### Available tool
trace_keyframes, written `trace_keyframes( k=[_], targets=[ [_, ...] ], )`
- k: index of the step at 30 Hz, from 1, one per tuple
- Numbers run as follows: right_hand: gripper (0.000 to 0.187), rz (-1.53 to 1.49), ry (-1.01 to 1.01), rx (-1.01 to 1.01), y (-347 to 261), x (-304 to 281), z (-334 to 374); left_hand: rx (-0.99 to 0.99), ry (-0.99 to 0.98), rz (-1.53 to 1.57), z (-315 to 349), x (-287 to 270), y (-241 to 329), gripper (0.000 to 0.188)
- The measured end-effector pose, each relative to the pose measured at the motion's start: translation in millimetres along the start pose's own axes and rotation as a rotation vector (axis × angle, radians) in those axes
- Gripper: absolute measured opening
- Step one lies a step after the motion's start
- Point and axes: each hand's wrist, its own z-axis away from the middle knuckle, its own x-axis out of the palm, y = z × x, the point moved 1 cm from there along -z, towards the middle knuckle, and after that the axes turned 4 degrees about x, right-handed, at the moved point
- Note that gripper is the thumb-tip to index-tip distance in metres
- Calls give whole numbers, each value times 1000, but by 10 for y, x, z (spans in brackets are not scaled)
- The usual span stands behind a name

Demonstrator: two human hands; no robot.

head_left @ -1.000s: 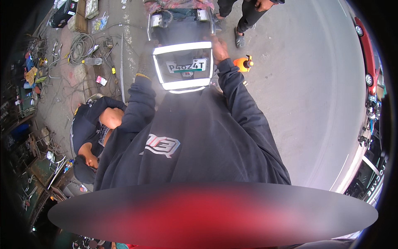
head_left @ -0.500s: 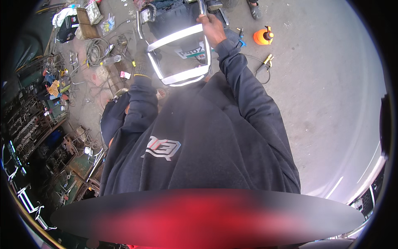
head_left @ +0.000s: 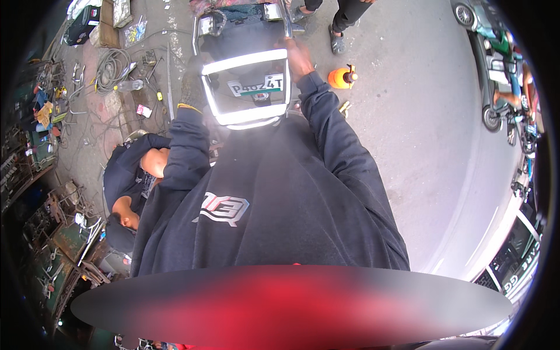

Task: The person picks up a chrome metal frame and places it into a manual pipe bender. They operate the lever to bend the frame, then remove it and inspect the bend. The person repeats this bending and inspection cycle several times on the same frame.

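A shiny metal tube rack (head_left: 245,61) stands in front of me at the top middle, around the rear of a dark motorcycle (head_left: 236,41). A white licence plate (head_left: 256,86) shows through its opening. My right hand (head_left: 299,60), bare, is closed around the rack's right-hand tube. On the other side my left hand (head_left: 191,87), in a dark glove with a yellow cuff edge, grips the left tube; its fingers are dim and partly hidden.
A co-worker (head_left: 137,175) crouches close on my left. Another person's legs (head_left: 341,29) stand beyond the orange sprayer (head_left: 340,77). Coiled cable (head_left: 114,70), a plastic bottle (head_left: 129,86) and scattered tools lie on the left ground. Parked motorbikes (head_left: 493,116) line the far right.
My view has swung, so more of the street and the crouching co-worker shows. The rack now sits more squarely around the plate. Both hands keep hold of it.
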Motion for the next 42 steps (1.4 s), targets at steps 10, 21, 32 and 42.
trace_keyframes(
  k=[10,21,32,42],
  targets=[
    [54,99,-32,120,-89,-82,4,221,-37,-63,-368,-167,-377,41],
    [58,170,-13,0,-93,-89,94,454,-58,-204,-274,-175,-588,53],
    [54,154,16,52,-79,-104,202,135,15,-31,-134,-103,-438,45],
    [49,87,23,107,-144,-49,91,174,-31,-80,-231,-140,-342,49]
  ],
)
